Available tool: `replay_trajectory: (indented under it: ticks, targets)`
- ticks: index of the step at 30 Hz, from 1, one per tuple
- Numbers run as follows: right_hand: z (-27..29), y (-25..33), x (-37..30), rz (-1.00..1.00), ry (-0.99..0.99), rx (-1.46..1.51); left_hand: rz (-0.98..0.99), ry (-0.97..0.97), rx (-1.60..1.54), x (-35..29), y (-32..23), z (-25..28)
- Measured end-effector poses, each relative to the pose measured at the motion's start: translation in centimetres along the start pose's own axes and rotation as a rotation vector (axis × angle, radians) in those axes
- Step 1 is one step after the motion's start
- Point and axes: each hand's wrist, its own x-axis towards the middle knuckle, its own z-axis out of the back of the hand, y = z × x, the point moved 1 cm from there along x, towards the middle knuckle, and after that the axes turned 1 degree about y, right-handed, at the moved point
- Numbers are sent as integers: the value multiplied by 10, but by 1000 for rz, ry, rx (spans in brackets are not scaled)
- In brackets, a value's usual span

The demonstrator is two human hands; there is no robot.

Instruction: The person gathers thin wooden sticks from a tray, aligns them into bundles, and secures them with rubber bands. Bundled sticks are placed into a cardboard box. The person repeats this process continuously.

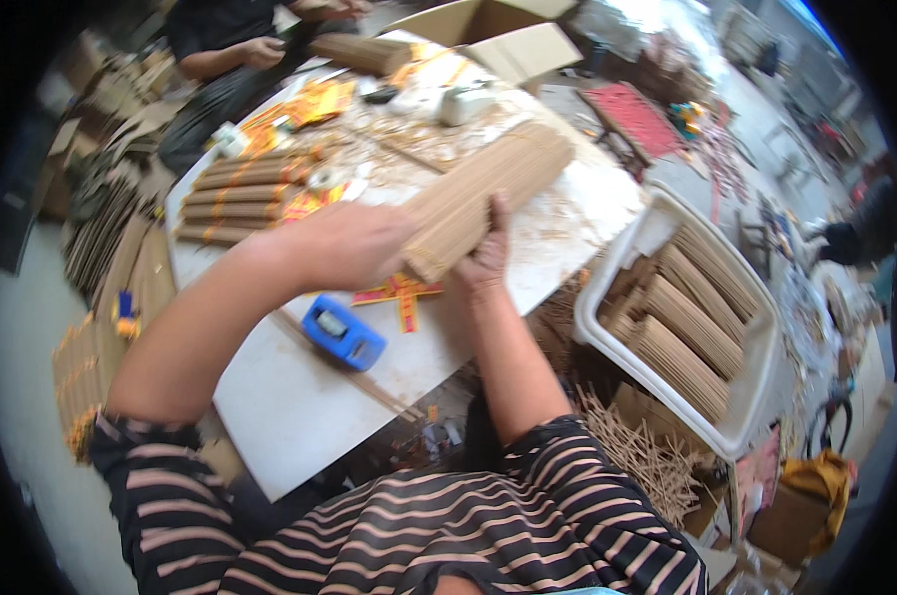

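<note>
A thick bundle of thin brown incense sticks (498, 188) lies slanted over the table, its near end toward me. My right hand (483, 253) grips it along its right side near that end, thumb up against the sticks. Against the bundle's near left end is my left hand (354, 243), blurred by motion, so its finger closure is unclear. Below the hands, a blue tape dispenser (343, 332) sits on the white table (300, 426). Yellow and red paper labels (407, 297) lie partly under the bundle. Several wrapped bundles (235, 198) are stacked left of my left hand.
At right stands a white plastic tub (657, 402) holding several stick bundles. Loose sticks (642, 456) fill a container below it. Across the table sits another person, whose hand (262, 53) is near more labels (320, 99). An open cardboard box (523, 55) stands at the far edge.
</note>
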Motion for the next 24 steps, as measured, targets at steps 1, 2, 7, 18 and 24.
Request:
replay_trajectory:
  ticks: [1,2,7,18,24]
  targets:
    - [0,1,2,8,10,12,-39,-71,16,-4,2,-4]
    - [2,-1,5,2,32,6,-60,-136,34,-11,3,-9]
    - [-10,5,6,22,64,45,-152,-254,277,-20,-13,-29]
    - [0,-4,-6,-32,-54,-31,97,-402,-25,-43,63,-55]
    - [4,-7,-9,-37,-13,-124,334,-246,-305,-24,141,-80]
